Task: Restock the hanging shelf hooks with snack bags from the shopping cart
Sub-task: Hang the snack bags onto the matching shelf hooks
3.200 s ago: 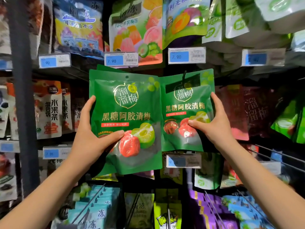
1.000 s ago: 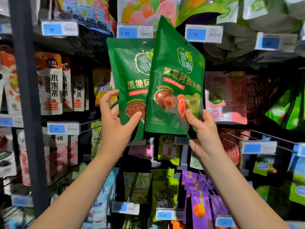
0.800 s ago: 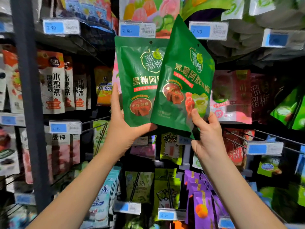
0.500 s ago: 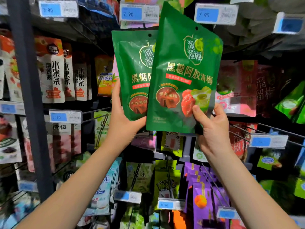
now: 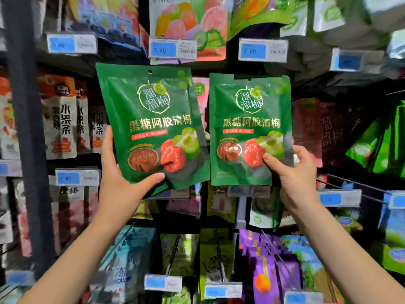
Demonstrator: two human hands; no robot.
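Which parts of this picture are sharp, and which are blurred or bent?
Head view: the left bag, the right bag, the left hand and the right hand are sharp; the far-right price tag is smeared and unreadable; the dark shelf post slants, as with a wide lens.

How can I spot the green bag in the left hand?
Find the dark upright shelf post on the left; just right of it the left hand grips a glossy green plastic snack bag. Unlike the matching green bag in the right hand, it tilts, top leaning toward the post.
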